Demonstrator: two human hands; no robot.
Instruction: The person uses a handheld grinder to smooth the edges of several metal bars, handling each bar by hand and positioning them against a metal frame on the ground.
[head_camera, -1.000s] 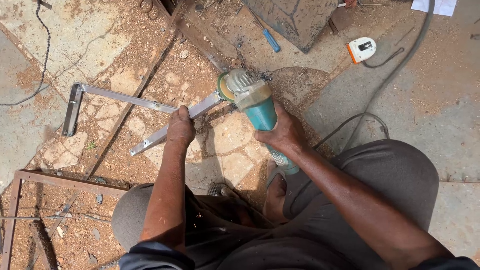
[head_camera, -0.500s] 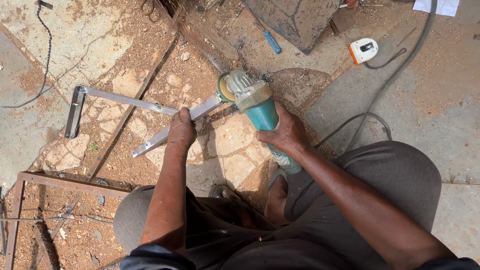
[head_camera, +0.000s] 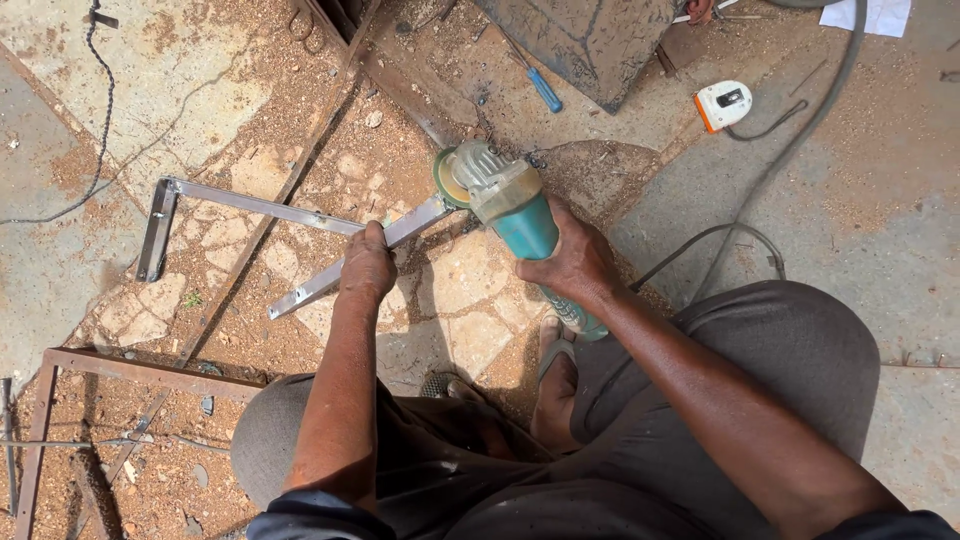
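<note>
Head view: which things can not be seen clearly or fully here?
- Grinder disc: mostly hidden under its guard and body, so contact with the bar cannot be told.
- Bar under the left hand: covered by the fingers.
- Grinder handle: covered by the right hand.
- Rusty frame: cut off by the left and bottom edges.
- Dark plate: cut off by the top edge.
- Foot: partly hidden behind the right arm.

My left hand (head_camera: 367, 265) covers the spot where the two metal strips (head_camera: 330, 280) cross. My right hand (head_camera: 575, 262) hides the middle of the grinder (head_camera: 505, 205), and its disc (head_camera: 441, 178) shows only edge-on. The dark metal sheet (head_camera: 590, 40) far off runs past the top edge.
</note>
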